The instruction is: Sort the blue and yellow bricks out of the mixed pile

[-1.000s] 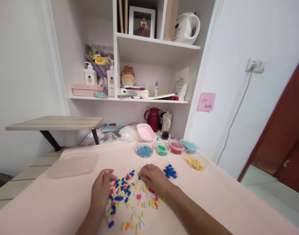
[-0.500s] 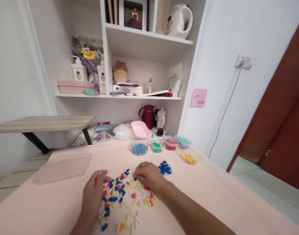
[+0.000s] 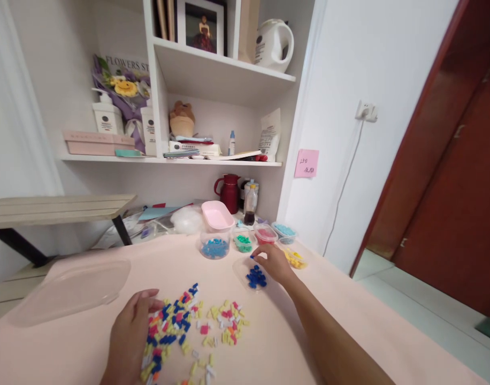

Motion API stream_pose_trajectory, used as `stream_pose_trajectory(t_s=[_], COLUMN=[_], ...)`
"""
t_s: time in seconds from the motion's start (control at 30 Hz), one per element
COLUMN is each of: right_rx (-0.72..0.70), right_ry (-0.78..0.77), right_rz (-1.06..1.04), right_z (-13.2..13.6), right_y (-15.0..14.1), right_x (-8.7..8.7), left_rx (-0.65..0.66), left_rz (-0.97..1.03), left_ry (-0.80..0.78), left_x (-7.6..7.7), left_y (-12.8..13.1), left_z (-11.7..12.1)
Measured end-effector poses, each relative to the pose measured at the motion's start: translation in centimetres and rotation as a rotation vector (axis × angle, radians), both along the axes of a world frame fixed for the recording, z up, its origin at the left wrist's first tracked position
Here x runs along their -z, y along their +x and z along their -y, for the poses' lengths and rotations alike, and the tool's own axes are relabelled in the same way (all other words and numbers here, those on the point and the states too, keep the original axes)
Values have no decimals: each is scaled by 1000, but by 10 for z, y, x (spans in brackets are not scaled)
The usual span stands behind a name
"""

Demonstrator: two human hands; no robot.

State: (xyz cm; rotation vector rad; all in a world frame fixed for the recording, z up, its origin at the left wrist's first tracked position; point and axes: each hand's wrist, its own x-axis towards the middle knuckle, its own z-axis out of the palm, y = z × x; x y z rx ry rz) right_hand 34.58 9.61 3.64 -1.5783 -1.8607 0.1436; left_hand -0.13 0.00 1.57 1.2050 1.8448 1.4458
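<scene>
Your right hand [image 3: 274, 262]: pinching blue piece [image 3: 252, 257], seemingly mid-sorting; release onto blue pile [image 3: 256, 278] needed. Left hand [image 3: 128, 327]: loose, beside mixed pieces [image 3: 168, 339].

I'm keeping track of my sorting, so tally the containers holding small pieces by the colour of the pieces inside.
Dark blue dish: 1
Mid-blue tub: 1
Light blue container: 1
Green container: 1
Red container: 1
Yellow container: 1
Total: 6
The loose pile is too jumbled to count and is left out.
</scene>
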Motion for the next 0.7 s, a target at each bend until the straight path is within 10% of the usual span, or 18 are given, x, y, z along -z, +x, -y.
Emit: stream_pose_trajectory(t_s=[0.4,0.7], right_rx=[-106,-524], right_ry=[67,-42], right_rz=[72,-44], right_z=[5,42], right_y=[-12,-89], right_x=[6,15], left_rx=[16,25], left_rz=[48,102], left_ry=[79,92], left_x=[1,0], left_y=[4,7], left_z=[2,5])
